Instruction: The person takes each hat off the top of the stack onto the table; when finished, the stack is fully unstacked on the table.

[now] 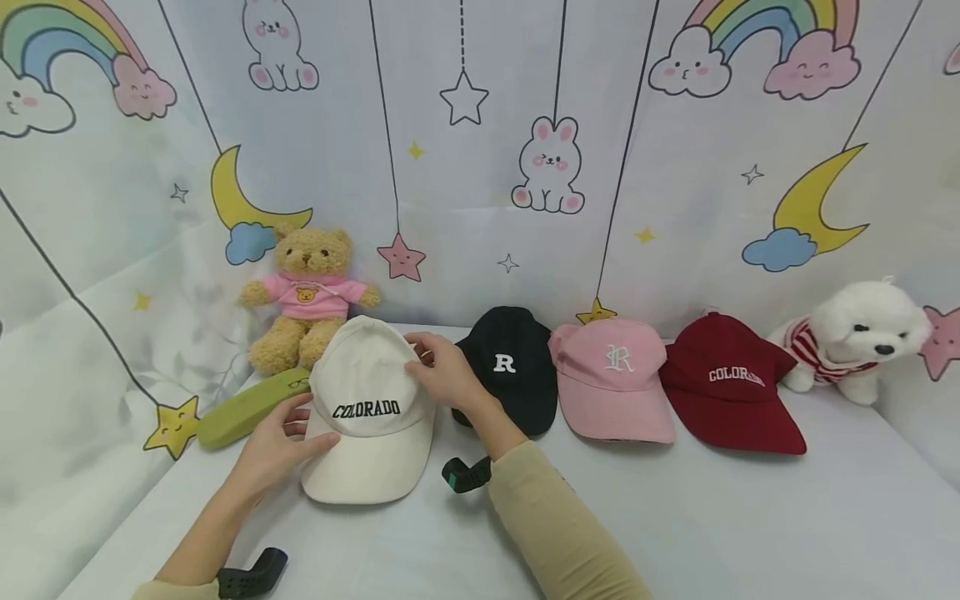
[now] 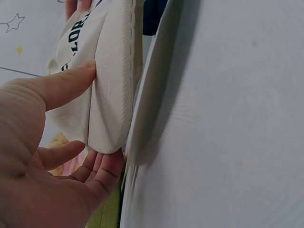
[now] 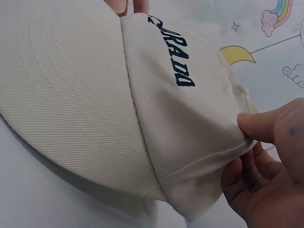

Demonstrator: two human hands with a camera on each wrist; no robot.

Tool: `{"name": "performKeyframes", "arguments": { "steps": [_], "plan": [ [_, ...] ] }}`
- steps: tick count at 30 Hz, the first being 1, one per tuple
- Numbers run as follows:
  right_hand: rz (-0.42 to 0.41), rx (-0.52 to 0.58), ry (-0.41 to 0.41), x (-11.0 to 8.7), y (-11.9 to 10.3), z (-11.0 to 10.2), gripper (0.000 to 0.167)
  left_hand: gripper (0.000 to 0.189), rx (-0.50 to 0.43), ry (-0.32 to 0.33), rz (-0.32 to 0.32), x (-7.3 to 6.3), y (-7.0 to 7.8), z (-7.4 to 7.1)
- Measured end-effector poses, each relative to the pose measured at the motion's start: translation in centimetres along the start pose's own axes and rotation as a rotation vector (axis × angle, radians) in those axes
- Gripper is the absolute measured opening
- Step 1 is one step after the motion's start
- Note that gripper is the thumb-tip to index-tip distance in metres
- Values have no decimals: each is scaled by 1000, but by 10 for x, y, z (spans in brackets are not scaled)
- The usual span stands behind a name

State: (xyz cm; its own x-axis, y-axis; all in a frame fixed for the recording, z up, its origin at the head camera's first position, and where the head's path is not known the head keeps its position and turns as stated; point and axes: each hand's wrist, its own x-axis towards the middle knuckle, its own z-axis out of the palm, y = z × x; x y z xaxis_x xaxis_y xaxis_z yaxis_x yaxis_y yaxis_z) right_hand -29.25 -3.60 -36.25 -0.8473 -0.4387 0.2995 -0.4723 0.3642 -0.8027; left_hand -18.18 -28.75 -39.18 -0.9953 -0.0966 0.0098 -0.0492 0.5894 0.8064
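A cream baseball cap [image 1: 372,379] with dark COLORADO lettering stands at the left of the row, its brim toward me. My left hand [image 1: 279,450] holds its left side; in the left wrist view the thumb [image 2: 71,85] lies on the front by the brim seam and the other fingers are at the cap's edge. On the opposite side my right hand [image 1: 450,377] pinches the crown, thumb [image 3: 259,124] outside and fingers curled at the back. Right beside that hand is a black cap [image 1: 513,392] with a white R. The cream cap's inside is hidden.
A pink cap [image 1: 615,392] and a dark red COLORADO cap [image 1: 727,400] continue the row rightward. A teddy bear [image 1: 309,292] sits behind a green glasses case [image 1: 251,408] at left. A white plush dog [image 1: 862,333] is at far right. A patterned cloth [image 1: 465,183] hangs behind.
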Motion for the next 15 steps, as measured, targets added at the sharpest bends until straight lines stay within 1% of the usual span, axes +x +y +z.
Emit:
{"name": "performKeyframes", "arguments": {
  "steps": [7,15],
  "plan": [
    [36,-5,-45,3,-3,-3,40,92,15,3,14,2,3,0],
    [48,18,-106,13,-5,-16,42,91,31,12,12,13,8,2]
  ]
}}
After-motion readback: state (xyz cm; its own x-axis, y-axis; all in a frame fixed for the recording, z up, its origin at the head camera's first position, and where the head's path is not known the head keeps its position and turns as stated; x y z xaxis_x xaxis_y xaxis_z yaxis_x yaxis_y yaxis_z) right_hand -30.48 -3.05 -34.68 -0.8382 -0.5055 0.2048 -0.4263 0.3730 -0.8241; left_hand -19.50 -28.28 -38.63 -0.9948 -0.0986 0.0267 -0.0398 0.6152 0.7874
